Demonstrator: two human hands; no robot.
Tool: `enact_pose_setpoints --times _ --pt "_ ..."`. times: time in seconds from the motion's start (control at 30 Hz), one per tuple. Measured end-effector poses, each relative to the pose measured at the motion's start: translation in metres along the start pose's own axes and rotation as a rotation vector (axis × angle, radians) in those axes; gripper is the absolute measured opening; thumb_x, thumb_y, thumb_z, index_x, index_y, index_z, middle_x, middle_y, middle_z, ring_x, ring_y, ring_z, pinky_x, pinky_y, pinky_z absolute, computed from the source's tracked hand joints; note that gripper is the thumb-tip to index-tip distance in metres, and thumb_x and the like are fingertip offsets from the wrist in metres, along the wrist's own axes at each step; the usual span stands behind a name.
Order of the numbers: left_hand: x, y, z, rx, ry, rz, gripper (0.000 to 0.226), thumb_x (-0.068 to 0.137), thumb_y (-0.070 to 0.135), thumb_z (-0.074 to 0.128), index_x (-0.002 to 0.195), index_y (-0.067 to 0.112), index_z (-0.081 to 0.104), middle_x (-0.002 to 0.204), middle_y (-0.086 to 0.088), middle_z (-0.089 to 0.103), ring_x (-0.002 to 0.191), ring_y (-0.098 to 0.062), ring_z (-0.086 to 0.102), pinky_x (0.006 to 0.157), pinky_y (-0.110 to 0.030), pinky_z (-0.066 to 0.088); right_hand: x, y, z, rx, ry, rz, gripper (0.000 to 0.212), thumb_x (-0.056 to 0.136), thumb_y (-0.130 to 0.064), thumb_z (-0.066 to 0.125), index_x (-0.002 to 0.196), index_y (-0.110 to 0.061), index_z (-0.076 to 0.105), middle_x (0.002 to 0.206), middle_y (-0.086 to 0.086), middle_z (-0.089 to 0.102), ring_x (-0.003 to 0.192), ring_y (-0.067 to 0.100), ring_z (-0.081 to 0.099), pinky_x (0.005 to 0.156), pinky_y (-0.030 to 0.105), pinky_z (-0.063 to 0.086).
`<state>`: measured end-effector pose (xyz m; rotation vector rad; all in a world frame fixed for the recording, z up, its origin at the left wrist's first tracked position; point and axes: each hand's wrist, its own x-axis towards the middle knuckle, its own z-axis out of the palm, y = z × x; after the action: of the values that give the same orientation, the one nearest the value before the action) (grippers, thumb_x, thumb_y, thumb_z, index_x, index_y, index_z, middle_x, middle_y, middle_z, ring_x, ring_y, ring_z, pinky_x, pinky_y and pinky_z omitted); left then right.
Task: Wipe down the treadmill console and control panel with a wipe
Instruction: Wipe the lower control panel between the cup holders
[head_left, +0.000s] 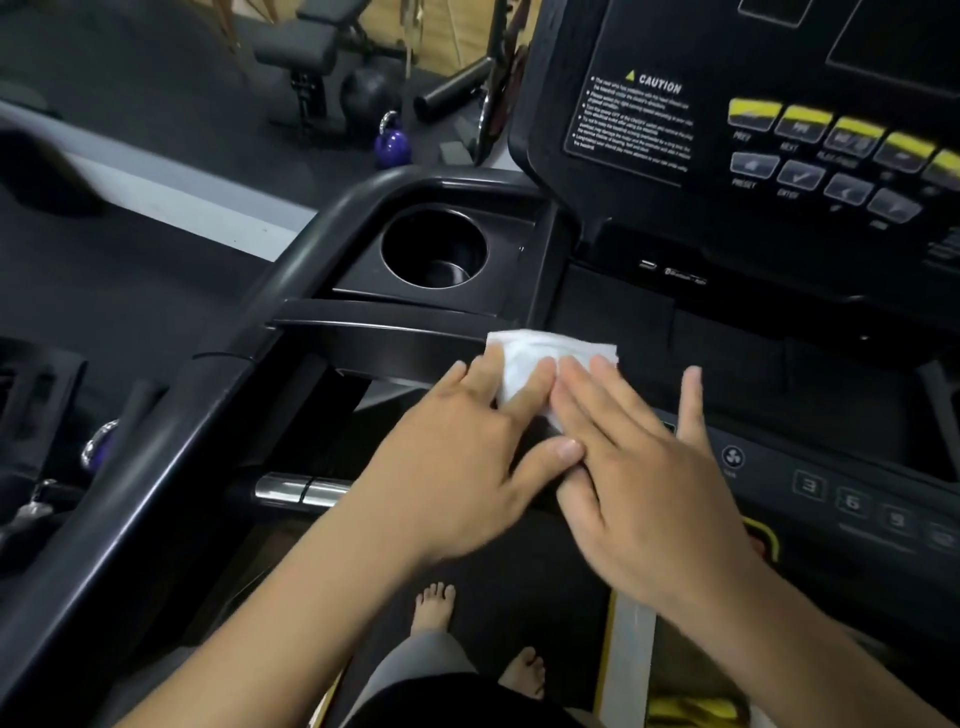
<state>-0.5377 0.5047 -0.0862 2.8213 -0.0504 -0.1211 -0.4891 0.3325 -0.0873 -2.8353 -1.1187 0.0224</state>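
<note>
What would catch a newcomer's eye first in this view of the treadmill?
The white wipe stands out against the black treadmill console at centre, with the left hand and right hand pressing flat on it side by side. Next come the yellow buttons on the control panel at upper right, and the round cup holder above and left of the wipe.

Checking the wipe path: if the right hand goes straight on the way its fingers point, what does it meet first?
The right hand rests on the wipe, so that comes first; beyond it, likely the raised edge beside the cup holder, depth unclear.
</note>
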Motion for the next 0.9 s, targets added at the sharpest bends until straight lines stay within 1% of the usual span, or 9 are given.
enact_pose_setpoints --times 0.1,0.17,0.33,0.4,0.5,0.57,0.7,0.77,0.9 --pt "-0.034 0.0 0.005 0.008 -0.017 -0.014 0.075 0.094 0.073 0.014 0.148 0.03 0.042 0.15 -0.02 0.042 0.127 -0.038 0.052 0.108 -0.037 0.037 -0.035 -0.01 0.012 0.023 0.016 -0.092 0.066 0.082 -0.033 0.041 0.146 -0.018 0.044 0.157 -0.004 0.033 0.148 0.014 0.02 0.111 0.071 0.015" --pt "-0.046 0.002 0.004 0.007 -0.037 -0.033 0.076 0.092 0.076 0.011 0.147 0.033 0.043 0.152 -0.022 0.039 0.131 -0.039 0.049 0.111 -0.038 0.032 -0.05 -0.01 0.015 0.04 0.007 -0.133 0.068 0.077 -0.032 0.045 0.144 -0.019 0.048 0.156 -0.005 0.037 0.147 0.014 0.024 0.107 0.074 0.017" --pt "-0.001 0.015 -0.008 0.007 -0.019 -0.026 0.089 0.079 0.078 0.0 0.156 0.035 0.012 0.16 -0.024 0.018 0.146 -0.037 0.022 0.117 -0.029 0.006 -0.006 0.006 0.003 0.007 0.017 0.006 0.061 0.089 -0.03 0.034 0.149 -0.021 0.035 0.158 -0.006 0.031 0.148 0.012 0.019 0.112 0.072 0.01" --pt "0.0 0.016 -0.005 0.045 -0.011 -0.015 0.086 0.082 0.076 0.001 0.156 0.034 0.009 0.159 -0.025 0.017 0.146 -0.037 0.022 0.118 -0.031 0.006 -0.006 0.003 0.004 -0.002 0.013 0.023 0.062 0.09 -0.031 0.031 0.151 -0.018 0.034 0.159 -0.004 0.027 0.149 0.013 0.015 0.114 0.069 0.01" --pt "-0.029 0.015 0.005 0.195 0.043 0.006 0.078 0.092 0.074 0.014 0.149 0.028 0.042 0.145 -0.033 0.042 0.13 -0.04 0.05 0.109 -0.036 0.019 -0.04 -0.005 0.015 0.022 0.025 -0.063 0.068 0.081 -0.031 0.039 0.148 -0.016 0.041 0.158 -0.003 0.031 0.149 0.014 0.019 0.112 0.069 0.015" --pt "-0.035 0.016 0.009 0.23 0.067 0.021 0.076 0.094 0.073 0.019 0.141 0.024 0.054 0.133 -0.036 0.052 0.122 -0.042 0.057 0.106 -0.04 0.027 -0.054 -0.002 0.015 0.025 0.019 -0.093 0.07 0.078 -0.031 0.042 0.146 -0.017 0.043 0.157 -0.005 0.033 0.148 0.013 0.021 0.11 0.07 0.016" --pt "0.001 0.027 -0.005 0.124 -0.025 -0.02 0.097 0.08 0.081 -0.005 0.156 0.027 0.022 0.149 -0.039 0.028 0.144 -0.041 0.028 0.121 -0.042 0.012 -0.017 0.014 0.003 -0.015 0.032 0.014 0.062 0.088 -0.032 0.032 0.148 -0.016 0.038 0.155 -0.004 0.035 0.146 0.014 0.025 0.11 0.072 0.016" --pt "0.014 0.029 -0.006 0.126 -0.03 -0.017 0.093 0.081 0.077 -0.004 0.157 0.027 0.016 0.152 -0.037 0.023 0.145 -0.039 0.025 0.121 -0.042 0.011 -0.005 0.015 -0.001 -0.009 0.031 0.063 0.062 0.09 -0.032 0.028 0.149 -0.016 0.034 0.157 -0.002 0.033 0.147 0.015 0.023 0.113 0.07 0.014" --pt "-0.023 0.024 0.011 0.204 0.093 0.009 0.08 0.095 0.072 0.018 0.143 0.018 0.051 0.134 -0.043 0.045 0.125 -0.047 0.052 0.11 -0.052 0.038 -0.045 0.001 0.011 -0.01 0.028 -0.041 0.068 0.083 -0.035 0.04 0.148 -0.016 0.038 0.157 -0.003 0.032 0.148 0.015 0.022 0.113 0.065 0.014"
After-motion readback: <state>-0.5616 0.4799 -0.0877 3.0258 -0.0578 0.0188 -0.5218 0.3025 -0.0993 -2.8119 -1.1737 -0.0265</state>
